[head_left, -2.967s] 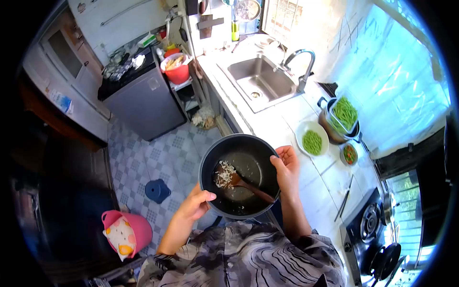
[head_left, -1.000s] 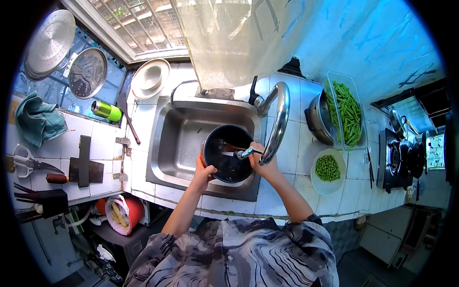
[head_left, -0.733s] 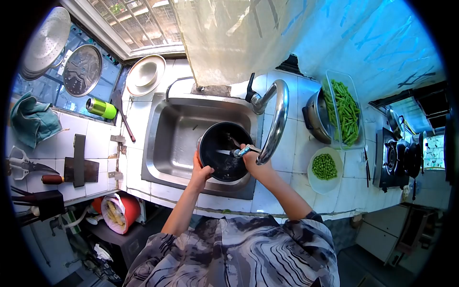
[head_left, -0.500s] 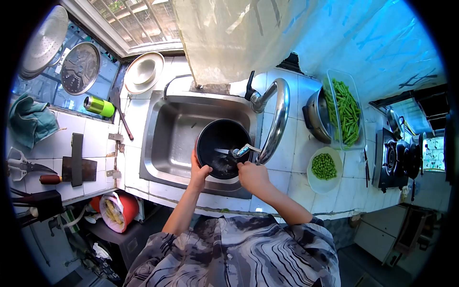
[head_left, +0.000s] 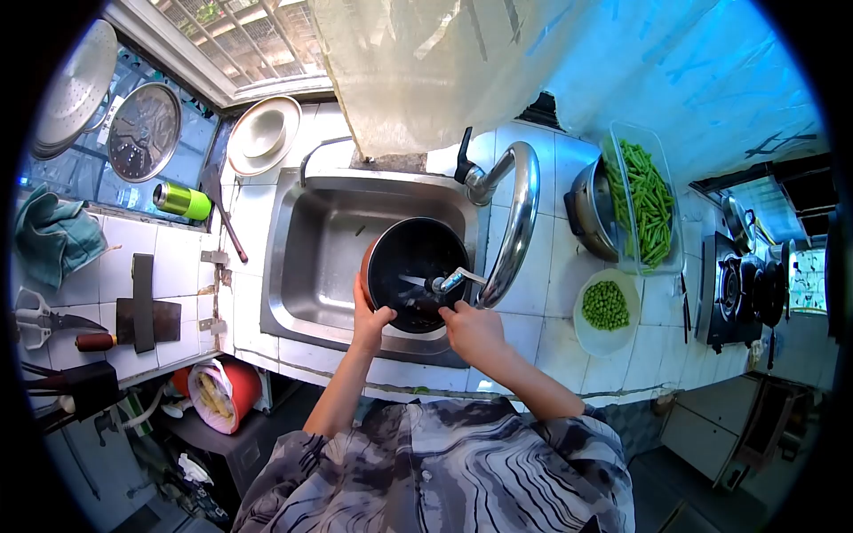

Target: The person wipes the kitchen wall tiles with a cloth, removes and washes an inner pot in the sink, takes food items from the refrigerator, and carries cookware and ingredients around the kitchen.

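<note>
Clamping the rim of the black pot [head_left: 402,253] between thumb and fingers, the left hand [head_left: 369,327] holds it in the sink [head_left: 324,235], under the faucet [head_left: 518,226]. The right hand [head_left: 471,330] curls by the near rim; whether it pinches anything, I cannot tell.

Sink [head_left: 329,249] straight ahead of you, pot [head_left: 413,253] over its right part, under the faucet [head_left: 522,213]. Stacked dishes [head_left: 265,135] behind sink, left. Your right: pea bowl [head_left: 601,343], bean container [head_left: 677,253] behind it, chopsticks [head_left: 685,306], then stove [head_left: 714,320]. Your left: cleaver [head_left: 166,321], scissors [head_left: 34,320], cloth [head_left: 58,240] behind.
</note>
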A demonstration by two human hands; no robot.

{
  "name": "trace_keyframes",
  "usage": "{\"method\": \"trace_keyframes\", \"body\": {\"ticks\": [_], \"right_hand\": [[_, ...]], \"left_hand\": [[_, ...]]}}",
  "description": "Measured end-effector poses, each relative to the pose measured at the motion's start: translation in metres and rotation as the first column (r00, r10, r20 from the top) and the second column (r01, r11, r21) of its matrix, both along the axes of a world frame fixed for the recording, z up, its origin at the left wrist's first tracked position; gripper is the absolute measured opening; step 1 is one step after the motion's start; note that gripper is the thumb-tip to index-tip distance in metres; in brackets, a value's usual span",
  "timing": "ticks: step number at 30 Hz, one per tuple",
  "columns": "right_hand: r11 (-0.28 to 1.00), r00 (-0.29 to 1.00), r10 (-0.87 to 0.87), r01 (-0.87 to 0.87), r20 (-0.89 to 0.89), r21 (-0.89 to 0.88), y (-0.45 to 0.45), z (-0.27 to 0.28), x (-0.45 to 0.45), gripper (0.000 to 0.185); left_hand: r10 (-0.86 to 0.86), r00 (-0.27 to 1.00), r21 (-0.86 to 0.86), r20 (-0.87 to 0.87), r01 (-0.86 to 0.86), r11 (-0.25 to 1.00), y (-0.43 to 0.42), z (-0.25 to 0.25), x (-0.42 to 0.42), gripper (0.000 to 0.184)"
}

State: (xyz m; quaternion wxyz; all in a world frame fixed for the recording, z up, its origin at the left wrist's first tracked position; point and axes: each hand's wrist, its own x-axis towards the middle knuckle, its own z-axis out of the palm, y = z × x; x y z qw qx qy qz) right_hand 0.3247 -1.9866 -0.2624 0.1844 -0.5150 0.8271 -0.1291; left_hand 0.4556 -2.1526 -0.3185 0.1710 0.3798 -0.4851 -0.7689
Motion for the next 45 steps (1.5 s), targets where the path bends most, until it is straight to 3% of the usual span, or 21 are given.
{"method": "trace_keyframes", "body": {"ticks": [2, 3, 5, 6, 8, 9, 11, 12, 18, 24, 28, 31, 33, 34, 35, 36, 38, 40, 41, 43, 45], "right_hand": [[0.991, 0.986, -0.129, 0.132, -0.106, 0.02, 0.0, -0.007, 0.007, 0.03], [0.991, 0.986, -0.129, 0.132, -0.103, 0.022, -0.004, -0.014, 0.007, 0.03], [0.909, 0.912, -0.404, 0.39, 0.073, 0.147, -0.012, -0.028, 0.004, 0.024], [0.907, 0.91, -0.408, 0.394, 0.076, 0.149, -0.012, -0.03, 0.005, 0.024], [0.938, 0.934, -0.316, 0.334, 0.165, -0.091, -0.012, -0.033, 0.005, 0.023], [0.936, 0.932, -0.321, 0.339, 0.168, -0.093, -0.012, -0.027, 0.008, 0.023], [0.997, 0.997, -0.07, 0.071, 0.022, -0.025, -0.006, -0.003, 0.015, 0.017], [0.999, 0.998, -0.027, 0.025, 0.049, 0.044, -0.005, 0.005, 0.019, 0.023], [0.991, 0.985, -0.132, 0.133, -0.114, -0.004, -0.024, -0.004, 0.016, 0.03], [0.998, 0.999, 0.049, -0.049, 0.022, 0.035, -0.011, 0.015, 0.023, 0.035], [1.0, 1.0, 0.025, -0.025, 0.008, -0.015, -0.017, 0.014, 0.022, 0.035], [0.994, 0.995, -0.029, 0.018, -0.098, -0.11, -0.028, -0.012, 0.012, 0.035], [0.992, 0.965, 0.059, -0.085, -0.257, -0.091, -0.029, -0.033, 0.004, 0.032], [0.999, 0.985, -0.009, 0.016, -0.17, 0.038, -0.031, -0.04, 0.006, 0.024], [0.999, 0.986, -0.008, 0.015, -0.169, 0.039, -0.027, -0.058, 0.012, 0.024], [0.971, 0.969, -0.227, 0.218, -0.096, -0.095, -0.024, -0.061, 0.018, 0.021], [0.886, 0.906, -0.424, 0.415, 0.001, -0.208, -0.012, -0.068, 0.017, 0.018], [0.963, 0.982, -0.188, 0.178, 0.029, 0.201, -0.014, 0.005, -0.001, 0.022], [0.963, 0.982, -0.188, 0.179, 0.03, 0.201, -0.013, 0.009, -0.002, 0.022], [0.979, 0.944, -0.18, 0.144, 0.278, 0.147, -0.01, 0.013, -0.003, 0.026], [0.991, 0.94, -0.133, 0.123, 0.315, 0.049, -0.013, 0.017, 0.001, 0.026]], "left_hand": [[-0.01, 0.997, 0.171, 0.07, -0.002, 0.985, 0.0, 0.003, 0.002, 0.089], [-0.01, 0.997, 0.172, 0.073, -0.002, 0.985, 0.002, 0.004, 0.003, 0.089], [0.016, 0.997, 0.294, 0.073, -0.037, 0.955, 0.011, 0.005, 0.005, 0.082], [0.012, 0.997, 0.295, 0.077, -0.034, 0.955, 0.014, 0.003, 0.006, 0.082], [0.009, 0.999, 0.32, 0.039, -0.021, 0.947, 0.016, -0.003, 0.007, 0.081], [0.005, 0.999, 0.317, 0.04, -0.017, 0.948, 0.013, -0.004, 0.008, 0.081], [0.039, 0.998, 0.305, 0.056, -0.055, 0.951, 0.01, -0.008, 0.009, 0.083], [0.036, 0.998, 0.308, 0.059, -0.052, 0.95, 0.009, -0.009, 0.011, 0.083], [-0.013, 0.997, 0.243, 0.08, -0.007, 0.97, 0.009, 0.004, 0.004, 0.085], [0.005, 0.994, 0.269, 0.113, -0.036, 0.962, 0.008, 0.004, 0.001, 0.085], [-0.043, 0.996, 0.256, 0.078, 0.021, 0.966, 0.007, 0.003, 0.0, 0.084], [-0.047, 0.996, 0.297, 0.072, 0.024, 0.954, 0.01, 0.006, 0.001, 0.084], [-0.049, 0.997, 0.333, 0.058, 0.027, 0.943, 0.011, 0.006, 0.003, 0.085], [-0.032, 0.997, 0.312, 0.063, 0.011, 0.95, 0.011, 0.005, 0.003, 0.084], [-0.016, 0.998, 0.292, 0.068, -0.005, 0.956, 0.011, 0.005, 0.003, 0.084], [-0.016, 0.997, 0.294, 0.069, -0.005, 0.956, 0.01, 0.005, 0.003, 0.084], [-0.011, 0.996, 0.285, 0.087, -0.015, 0.958, 0.005, 0.004, -0.001, 0.083], [-0.009, 0.996, 0.278, 0.086, -0.016, 0.96, 0.004, 0.001, -0.001, 0.081], [-0.009, 0.996, 0.27, 0.085, -0.014, 0.963, 0.004, 0.0, -0.001, 0.079], [-0.025, 0.997, 0.322, 0.073, 0.0, 0.947, 0.002, -0.005, 0.002, 0.075], [-0.038, 0.997, 0.373, 0.061, 0.013, 0.928, 0.001, -0.009, 0.005, 0.071]]}}
